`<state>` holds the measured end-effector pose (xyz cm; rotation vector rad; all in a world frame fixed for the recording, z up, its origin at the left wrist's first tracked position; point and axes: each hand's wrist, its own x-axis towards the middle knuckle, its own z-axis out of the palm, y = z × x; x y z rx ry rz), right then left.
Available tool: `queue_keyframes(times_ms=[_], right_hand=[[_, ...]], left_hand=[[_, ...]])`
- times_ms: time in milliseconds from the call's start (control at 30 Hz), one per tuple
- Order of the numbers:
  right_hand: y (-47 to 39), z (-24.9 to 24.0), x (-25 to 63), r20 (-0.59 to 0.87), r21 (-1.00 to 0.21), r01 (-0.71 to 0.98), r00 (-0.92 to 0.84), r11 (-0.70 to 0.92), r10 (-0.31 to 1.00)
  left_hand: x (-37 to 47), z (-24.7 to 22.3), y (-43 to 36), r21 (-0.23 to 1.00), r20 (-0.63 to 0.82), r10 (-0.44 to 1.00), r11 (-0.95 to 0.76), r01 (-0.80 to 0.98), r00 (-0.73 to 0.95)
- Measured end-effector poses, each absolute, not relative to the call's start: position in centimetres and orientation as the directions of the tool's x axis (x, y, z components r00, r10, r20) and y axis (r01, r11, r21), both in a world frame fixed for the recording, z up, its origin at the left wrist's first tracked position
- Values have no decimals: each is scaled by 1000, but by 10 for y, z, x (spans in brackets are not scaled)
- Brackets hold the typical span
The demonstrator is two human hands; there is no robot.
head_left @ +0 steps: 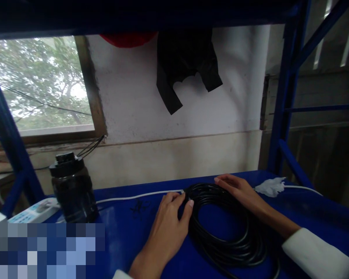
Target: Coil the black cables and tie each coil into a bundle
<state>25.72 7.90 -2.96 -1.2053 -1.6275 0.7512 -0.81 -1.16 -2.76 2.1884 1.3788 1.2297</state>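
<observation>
A coil of black cable [235, 252] lies on the blue tabletop [119, 240]. My left hand [174, 221] is at the coil's left edge, its thumb and fingers closed around the strands there. Along the far right side of the coil rests my right hand [240, 190], fingers stretched out over the loops and not wrapped round them. Its fingertips point toward the coil's far edge; the underside of that hand is hidden.
A dark water bottle [72, 190] stands at the left beside a white power strip [36, 211]. A white cord [133, 196] runs behind the coil, with crumpled plastic [270, 187] at right. Small black scraps [139, 206] lie left of my hand. A black bag [187, 58] hangs above.
</observation>
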Motion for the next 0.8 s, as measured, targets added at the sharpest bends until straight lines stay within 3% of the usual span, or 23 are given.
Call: queue_keyframes(times_ms=[300, 467, 800], right_hand=[[83, -33, 265, 268, -853, 449, -61, 267, 961], [88, -36, 267, 261, -875, 414, -36, 253, 965], [84, -33, 262, 316, -839, 434, -106, 330, 943]], left_hand=[[-7, -30, -6, 582, 540, 824, -515, 629, 175], [-7, -32, -5, 568, 544, 822, -510, 646, 171], [-4, -29, -9, 610, 511, 840, -504, 612, 183]])
